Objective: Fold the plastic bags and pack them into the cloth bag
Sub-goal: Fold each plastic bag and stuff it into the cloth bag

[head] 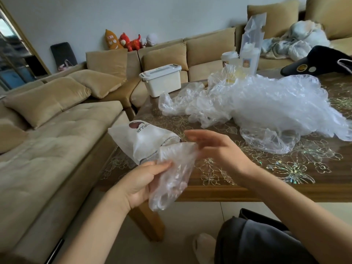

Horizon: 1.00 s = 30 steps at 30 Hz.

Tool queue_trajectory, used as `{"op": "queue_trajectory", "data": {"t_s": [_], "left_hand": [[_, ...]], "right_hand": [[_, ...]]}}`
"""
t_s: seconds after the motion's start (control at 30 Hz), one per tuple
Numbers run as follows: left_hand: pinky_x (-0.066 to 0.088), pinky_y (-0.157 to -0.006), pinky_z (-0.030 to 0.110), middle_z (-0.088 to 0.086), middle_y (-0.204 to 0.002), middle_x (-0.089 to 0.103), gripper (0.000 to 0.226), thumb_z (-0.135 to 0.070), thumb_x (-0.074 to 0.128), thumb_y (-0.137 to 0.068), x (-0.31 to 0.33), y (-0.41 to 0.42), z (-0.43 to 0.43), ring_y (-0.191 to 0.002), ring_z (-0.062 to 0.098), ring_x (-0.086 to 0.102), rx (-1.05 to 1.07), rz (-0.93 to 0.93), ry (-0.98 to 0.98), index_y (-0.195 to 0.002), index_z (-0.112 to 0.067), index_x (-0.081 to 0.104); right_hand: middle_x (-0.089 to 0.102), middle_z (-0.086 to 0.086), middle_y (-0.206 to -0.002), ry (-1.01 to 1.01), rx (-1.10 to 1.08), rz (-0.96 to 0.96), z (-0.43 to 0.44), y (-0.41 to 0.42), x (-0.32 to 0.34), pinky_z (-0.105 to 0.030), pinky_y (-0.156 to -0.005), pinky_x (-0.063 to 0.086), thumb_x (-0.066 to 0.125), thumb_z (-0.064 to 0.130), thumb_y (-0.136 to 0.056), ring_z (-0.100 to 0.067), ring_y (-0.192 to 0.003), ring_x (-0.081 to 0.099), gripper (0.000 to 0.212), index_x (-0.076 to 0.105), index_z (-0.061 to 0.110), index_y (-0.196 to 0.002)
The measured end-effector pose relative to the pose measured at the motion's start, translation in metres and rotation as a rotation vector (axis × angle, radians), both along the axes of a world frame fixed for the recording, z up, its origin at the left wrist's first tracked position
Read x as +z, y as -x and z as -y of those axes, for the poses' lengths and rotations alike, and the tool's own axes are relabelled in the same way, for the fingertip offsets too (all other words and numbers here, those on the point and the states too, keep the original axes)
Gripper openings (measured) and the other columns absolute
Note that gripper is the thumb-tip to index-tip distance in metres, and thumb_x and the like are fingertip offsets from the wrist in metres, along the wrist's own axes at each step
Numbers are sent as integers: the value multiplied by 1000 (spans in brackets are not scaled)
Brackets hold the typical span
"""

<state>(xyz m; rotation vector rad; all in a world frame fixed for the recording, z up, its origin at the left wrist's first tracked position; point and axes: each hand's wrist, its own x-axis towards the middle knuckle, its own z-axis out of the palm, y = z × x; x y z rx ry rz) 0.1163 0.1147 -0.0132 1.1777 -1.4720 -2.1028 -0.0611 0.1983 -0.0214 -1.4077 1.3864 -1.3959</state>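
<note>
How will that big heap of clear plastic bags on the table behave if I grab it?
Probably floppy: the heap lies crumpled and sagging on the table. Likely very light, as the film is thin and see-through. Bags overlap, so pulling one may drag neighbours; the held bag in the left hand hangs limp.

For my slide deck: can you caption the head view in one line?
Left hand grips a clear plastic bag near the white cloth bag; right hand open.
</note>
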Motion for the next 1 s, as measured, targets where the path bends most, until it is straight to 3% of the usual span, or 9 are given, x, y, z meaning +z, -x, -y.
{"op": "queue_trajectory", "data": {"t_s": [0.1,0.2,0.27,0.33,0.5,0.67,0.77,0.9,1.0], "left_hand": [[50,-91,40,19,-109,68,30,-17,54,-89,3,-5,2,-103,32,64,120,-87,33,-115,-4,61],[58,-74,33,14,-94,72,22,-16,54,-89,3,-4,0,-86,24,69,153,-70,139,-106,-5,65],[59,-64,30,10,-82,73,18,-15,54,-92,0,-2,0,-72,18,69,235,-53,185,-100,-5,66],[58,-71,34,12,-84,73,16,-14,54,-93,-1,-1,0,-73,21,69,315,-79,213,-97,-4,65],[56,-56,24,13,-97,71,17,-7,52,-92,-3,2,-6,-74,16,69,296,-222,208,-105,-4,63],[51,-89,41,17,-117,65,42,-33,59,-85,-3,-1,-11,-104,28,63,28,-258,189,-119,-9,61],[52,-92,35,11,-121,65,64,-36,80,-68,0,-4,-15,-112,25,61,-162,-232,255,-125,-15,56],[51,-92,28,5,-117,67,48,-14,72,-79,-1,-2,-20,-112,20,62,-137,-137,379,-123,-16,54],[55,-84,33,11,-114,68,40,-18,53,-83,-3,-1,-18,-105,24,64,-38,-217,264,-121,-9,55]], "right_hand": [[39,1,-141,311,-55,-891,-2,-28,-9,-26,-110,19,58,35,-77,-15,-131,31,72,30,26,-143],[55,-2,-123,503,-84,-1163,5,-38,-21,-31,-99,27,58,31,-83,-20,-116,44,47,50,16,-128],[63,1,-102,528,-65,-1096,10,-37,-22,-31,-85,31,51,35,-83,-19,-98,51,30,65,18,-104],[64,5,-92,451,-51,-930,10,-37,-21,-27,-77,29,52,41,-80,-14,-89,49,29,69,22,-93],[53,8,-74,122,-136,-563,8,-40,-17,-34,-84,28,59,37,-90,-11,-83,41,32,61,10,-73],[41,6,-61,-60,-149,-605,8,-40,-10,-38,-92,27,50,32,-94,-16,-82,38,43,37,19,-55],[39,5,-58,-65,-182,-625,6,-39,-10,-39,-91,29,51,28,-92,-17,-78,37,45,32,20,-52],[42,8,-62,-17,-211,-627,3,-38,-12,-36,-82,31,55,30,-90,-17,-78,39,42,35,23,-54],[49,4,-94,99,-351,-479,4,-35,-16,-31,-86,38,71,32,-79,-14,-92,44,25,53,21,-92]]}}
